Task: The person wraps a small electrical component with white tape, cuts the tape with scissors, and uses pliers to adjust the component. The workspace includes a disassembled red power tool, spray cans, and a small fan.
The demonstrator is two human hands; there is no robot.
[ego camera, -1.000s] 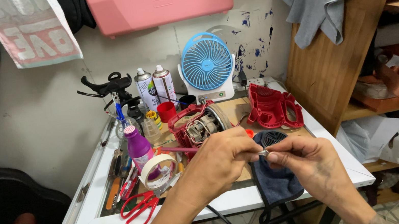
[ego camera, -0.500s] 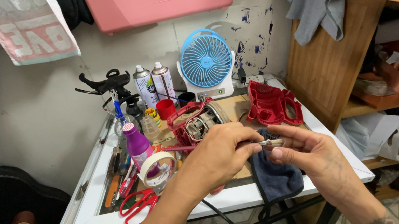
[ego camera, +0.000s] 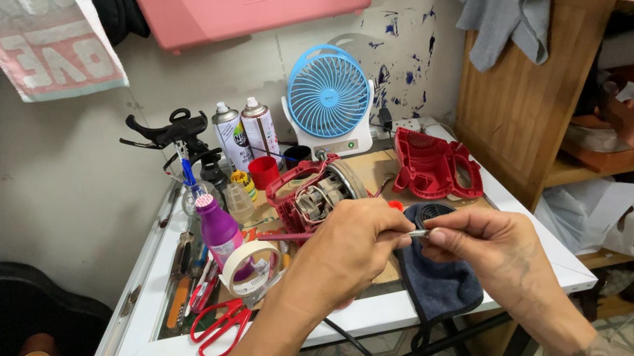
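Small metal part (ego camera: 417,233): short, silvery, cylindrical; detail too small to tell. Pinched at one end by left hand (ego camera: 347,249), at other end by right hand (ego camera: 482,243), fingertips closed on it. Held above blue cloth (ego camera: 438,280) at table (ego camera: 353,324) front edge. Red motor housing (ego camera: 311,195) just behind; tape roll (ego camera: 251,266) left. Open room only toward viewer.

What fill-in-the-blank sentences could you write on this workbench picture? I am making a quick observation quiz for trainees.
1. Both hands, the left hand and the right hand, pinch one small ____ part between them.
2. The small fan by the wall is ____ in colour.
3. The scissors at the table's front edge have ____ handles.
4. Two ____ cans stand left of the fan.

Missing words: metal; blue; red; spray
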